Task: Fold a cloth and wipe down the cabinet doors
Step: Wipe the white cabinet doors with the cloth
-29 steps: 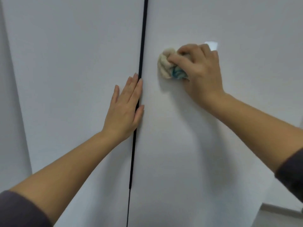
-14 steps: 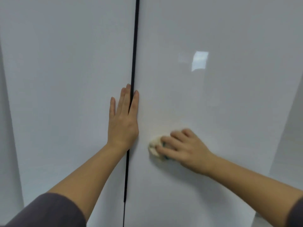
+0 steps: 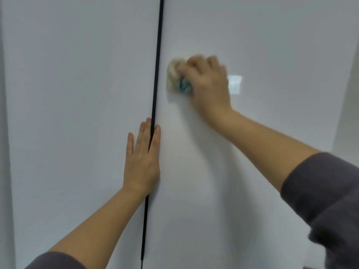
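fold done, wiping under way | my right hand (image 3: 207, 84) grip curled round cloth (image 3: 175, 78) on right door (image 3: 262, 45) | my left hand (image 3: 142, 162) flat, empty, across seam (image 3: 156, 84) | left door (image 3: 77, 94) likely remains

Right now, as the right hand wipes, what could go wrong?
The left hand lies flat across the dark gap between the left door and right door; if either shifts, a finger might get pinched. The cloth is bunched in the right hand, so parts of the right door may be missed.

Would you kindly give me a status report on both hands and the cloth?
Left hand flat over black door gap. Right hand grips bunched cream-and-teal cloth on glossy white right door. Nothing obstructing.
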